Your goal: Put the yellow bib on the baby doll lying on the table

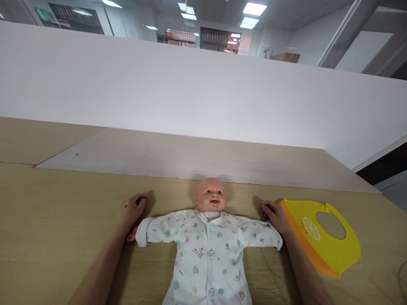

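A baby doll [210, 195] lies face up on the table with its arms stretched out sideways. It wears a white buttoned outfit [193, 254] with small printed figures and dots. Beside the doll's sleeve cuff on the left, my left hand [132, 208] rests on the table, fingers curled in with nothing seen in them. On the other side, my right hand [276, 215] lies by the opposite cuff, its fingers also curled and no object showing. A yellow bib [333, 256] with an orange edge and a white citrus-slice print lies just right of my right hand and forearm.
The wooden table [57, 212] has a paler panel [178, 154] along its far side. A low white partition [190, 93] stands behind it, with glass above. A cardboard box [286, 57] is visible beyond the glass.
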Tool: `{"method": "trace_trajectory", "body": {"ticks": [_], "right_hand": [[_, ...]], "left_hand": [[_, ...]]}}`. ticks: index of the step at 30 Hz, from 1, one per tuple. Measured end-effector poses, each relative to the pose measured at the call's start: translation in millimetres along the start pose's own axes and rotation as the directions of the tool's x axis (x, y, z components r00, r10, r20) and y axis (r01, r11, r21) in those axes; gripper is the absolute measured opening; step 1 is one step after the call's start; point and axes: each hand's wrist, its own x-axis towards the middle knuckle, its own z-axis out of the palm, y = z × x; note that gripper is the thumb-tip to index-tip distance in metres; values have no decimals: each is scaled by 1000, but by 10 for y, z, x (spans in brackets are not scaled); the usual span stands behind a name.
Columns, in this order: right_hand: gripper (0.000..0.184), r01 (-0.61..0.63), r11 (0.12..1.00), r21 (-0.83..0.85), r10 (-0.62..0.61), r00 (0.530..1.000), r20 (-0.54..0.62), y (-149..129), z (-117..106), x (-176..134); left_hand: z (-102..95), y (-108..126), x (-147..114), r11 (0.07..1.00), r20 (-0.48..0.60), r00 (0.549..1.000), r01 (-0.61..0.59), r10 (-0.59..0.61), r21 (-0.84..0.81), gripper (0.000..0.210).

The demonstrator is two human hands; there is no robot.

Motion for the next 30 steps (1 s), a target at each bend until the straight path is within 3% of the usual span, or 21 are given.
{"method": "trace_trajectory", "body": {"ticks": [7,19,30], "right_hand": [[45,-31,999,23,31,999,-5,-68,5,-5],[51,-7,1000,-1,7,1000,5,-19,-1,4],[58,-7,997,-77,7,1000,1,-109,8,-18]], "left_hand": [[25,-36,10,999,-13,999,-34,34,-29,33],[-152,213,-82,1000,-10,1000,24,-24,19,32],[-168,237,-106,999,-20,999,39,-39,2,30]]}}
